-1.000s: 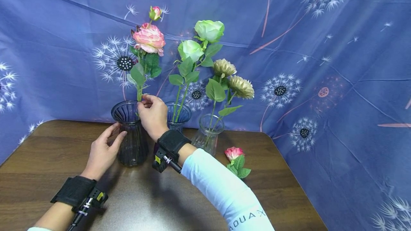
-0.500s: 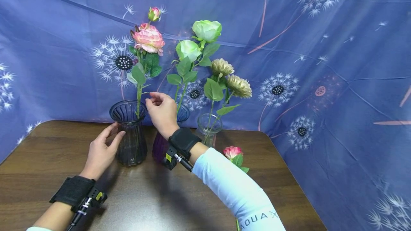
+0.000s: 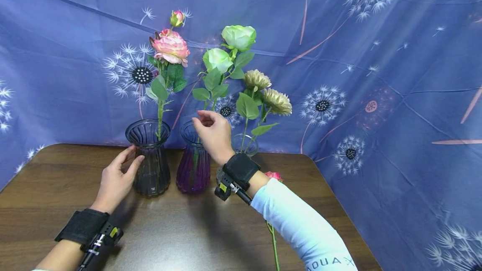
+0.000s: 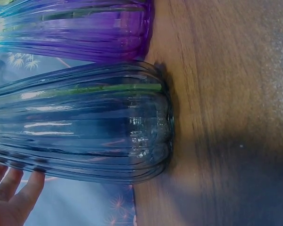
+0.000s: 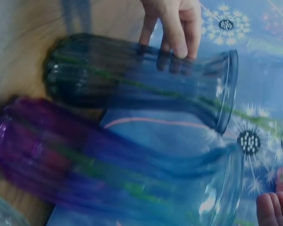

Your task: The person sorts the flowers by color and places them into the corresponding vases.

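Note:
My left hand (image 3: 114, 181) rests its fingertips and thumb on the left side of a dark grey glass vase (image 3: 152, 175). The left wrist view shows those fingertips (image 4: 34, 186) on the ribbed glass. A pink peony (image 3: 171, 47) with a bud stands upright in that vase, its stem reaching the base. My right hand (image 3: 214, 137) hangs with loosely bent fingers and holds nothing. It is in front of the rim of a purple and blue glass vase (image 3: 193, 172), hiding part of it. Light green roses (image 3: 239, 37) stand in that vase.
Behind my right wrist is a clear glass vase (image 3: 238, 142), partly hidden, with beige flowers (image 3: 278, 102). A pink rose (image 3: 273, 175) lies on the wooden table (image 3: 180, 237), partly under my right forearm. A blue patterned cloth (image 3: 301, 11) hangs behind the table.
My right hand has let go of the peony stem and moved right, away from the grey vase. The peony stays standing. My left hand keeps touching the grey vase.

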Demonstrator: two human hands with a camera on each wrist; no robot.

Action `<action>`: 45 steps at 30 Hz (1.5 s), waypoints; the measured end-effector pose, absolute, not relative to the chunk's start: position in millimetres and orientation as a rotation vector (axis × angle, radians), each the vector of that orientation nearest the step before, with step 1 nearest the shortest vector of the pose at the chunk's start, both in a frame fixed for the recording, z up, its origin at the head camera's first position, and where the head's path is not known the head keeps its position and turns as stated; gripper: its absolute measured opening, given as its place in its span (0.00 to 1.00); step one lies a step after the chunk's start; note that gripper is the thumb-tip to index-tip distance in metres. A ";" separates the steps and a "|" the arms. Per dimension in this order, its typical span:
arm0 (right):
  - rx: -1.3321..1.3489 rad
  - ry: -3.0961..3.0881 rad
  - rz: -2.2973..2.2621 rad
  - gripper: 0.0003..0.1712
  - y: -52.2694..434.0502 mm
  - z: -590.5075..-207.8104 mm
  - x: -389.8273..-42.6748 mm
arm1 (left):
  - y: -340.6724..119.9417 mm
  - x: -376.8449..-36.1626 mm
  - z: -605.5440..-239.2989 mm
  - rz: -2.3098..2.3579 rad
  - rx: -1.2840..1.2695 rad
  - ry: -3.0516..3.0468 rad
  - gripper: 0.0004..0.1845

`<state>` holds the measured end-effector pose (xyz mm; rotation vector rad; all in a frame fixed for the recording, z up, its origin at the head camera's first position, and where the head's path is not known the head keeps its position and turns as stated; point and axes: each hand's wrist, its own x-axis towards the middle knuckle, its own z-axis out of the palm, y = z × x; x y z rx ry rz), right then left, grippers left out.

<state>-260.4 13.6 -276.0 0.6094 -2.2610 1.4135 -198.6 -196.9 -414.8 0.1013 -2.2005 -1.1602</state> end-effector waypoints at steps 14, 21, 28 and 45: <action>0.481 -2.237 1.401 0.12 66.3 -282.8 -262.4 | -194.7 -196.4 -418.4 -1.158 0.112 -2.203 0.23; 0.348 -2.278 1.378 0.12 96.1 -294.5 -262.8 | -195.6 -196.5 -419.9 -1.150 0.114 -2.200 0.24; 0.217 -2.319 1.353 0.11 126.2 -311.7 -261.0 | -196.0 -196.7 -420.0 -1.158 0.107 -2.211 0.25; -0.019 -2.425 1.264 0.10 190.2 -354.2 -247.4 | -195.9 -197.9 -414.4 -1.171 0.106 -2.183 0.24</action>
